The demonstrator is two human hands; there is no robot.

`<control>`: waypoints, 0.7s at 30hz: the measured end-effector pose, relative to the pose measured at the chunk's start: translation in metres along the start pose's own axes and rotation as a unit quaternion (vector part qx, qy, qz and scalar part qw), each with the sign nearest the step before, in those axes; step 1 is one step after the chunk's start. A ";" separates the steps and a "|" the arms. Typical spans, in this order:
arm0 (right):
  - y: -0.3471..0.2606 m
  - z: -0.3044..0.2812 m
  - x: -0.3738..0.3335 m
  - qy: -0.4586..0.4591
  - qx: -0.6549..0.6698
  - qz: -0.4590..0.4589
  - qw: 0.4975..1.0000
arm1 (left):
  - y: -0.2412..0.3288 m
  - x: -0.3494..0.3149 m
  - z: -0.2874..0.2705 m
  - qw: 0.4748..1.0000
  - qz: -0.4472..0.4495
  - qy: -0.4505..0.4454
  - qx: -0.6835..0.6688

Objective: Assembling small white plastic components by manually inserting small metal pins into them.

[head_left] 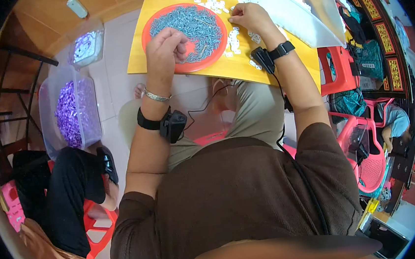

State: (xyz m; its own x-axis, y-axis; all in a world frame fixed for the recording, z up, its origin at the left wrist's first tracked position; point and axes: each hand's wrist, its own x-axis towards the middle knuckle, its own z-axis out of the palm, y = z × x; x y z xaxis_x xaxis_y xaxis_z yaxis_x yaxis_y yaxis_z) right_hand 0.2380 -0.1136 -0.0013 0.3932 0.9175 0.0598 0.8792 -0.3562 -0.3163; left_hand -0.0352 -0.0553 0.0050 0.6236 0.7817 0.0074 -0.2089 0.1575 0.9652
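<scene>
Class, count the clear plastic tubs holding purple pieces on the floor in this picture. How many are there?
2. A large tub stands on the floor at the person's left; a smaller one sits beyond it, nearer the yellow table. Others may lie out of view.

One head-worn fisheye view — looking steeply down, close over the yellow table (241, 67).

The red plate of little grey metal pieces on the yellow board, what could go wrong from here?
The red plate is heaped with small grey pieces, and the left hand is closed right over them, so some could get knocked off. The white pieces lie loose by the right hand and near the yellow board's edge; they might roll to the floor.
</scene>
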 end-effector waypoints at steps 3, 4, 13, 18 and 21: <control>-0.004 -0.003 0.004 0.006 -0.020 -0.014 1.000 | 0.001 0.000 0.000 1.000 0.003 0.002 0.002; -0.006 -0.005 0.005 -0.005 -0.050 -0.022 0.998 | 0.001 0.000 0.000 1.000 0.006 -0.002 0.005; -0.009 -0.009 0.004 0.001 0.004 -0.068 0.998 | -0.002 0.003 -0.001 1.000 0.016 -0.009 0.016; -0.078 -0.027 -0.032 -0.149 0.388 -0.129 0.900 | 0.002 0.002 -0.001 0.999 0.015 -0.040 0.021; -0.104 -0.027 -0.040 -0.148 0.389 -0.178 0.892 | -0.004 0.002 0.001 0.997 0.031 -0.054 0.043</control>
State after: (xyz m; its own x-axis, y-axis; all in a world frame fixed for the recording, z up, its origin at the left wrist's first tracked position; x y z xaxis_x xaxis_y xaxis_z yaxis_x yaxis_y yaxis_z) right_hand 0.1377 -0.1180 0.0547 -0.0622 0.9955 0.0715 0.4358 0.0916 -0.8954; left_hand -0.0319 -0.0551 0.0018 0.6893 0.7187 0.0913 -0.1874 0.0552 0.9807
